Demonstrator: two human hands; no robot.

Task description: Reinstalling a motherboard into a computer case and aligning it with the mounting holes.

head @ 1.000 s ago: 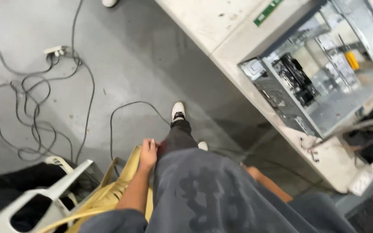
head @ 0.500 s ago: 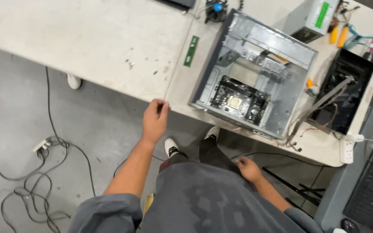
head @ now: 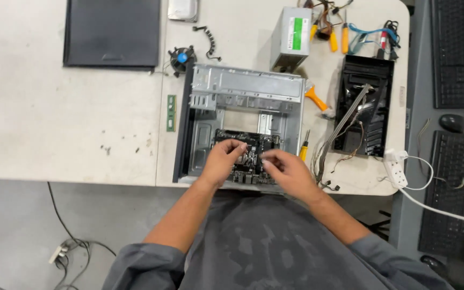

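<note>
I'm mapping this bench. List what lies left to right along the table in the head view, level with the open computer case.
Green memory stick → open computer case with the motherboard, where the left hand and right hand meet → yellow-handled screwdriver → black front panel → white power strip.

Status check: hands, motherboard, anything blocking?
Left hand and right hand both over the motherboard, fingertips on it. Board sits in the open case. Yellow screwdriver beside case, not blocking.
</note>
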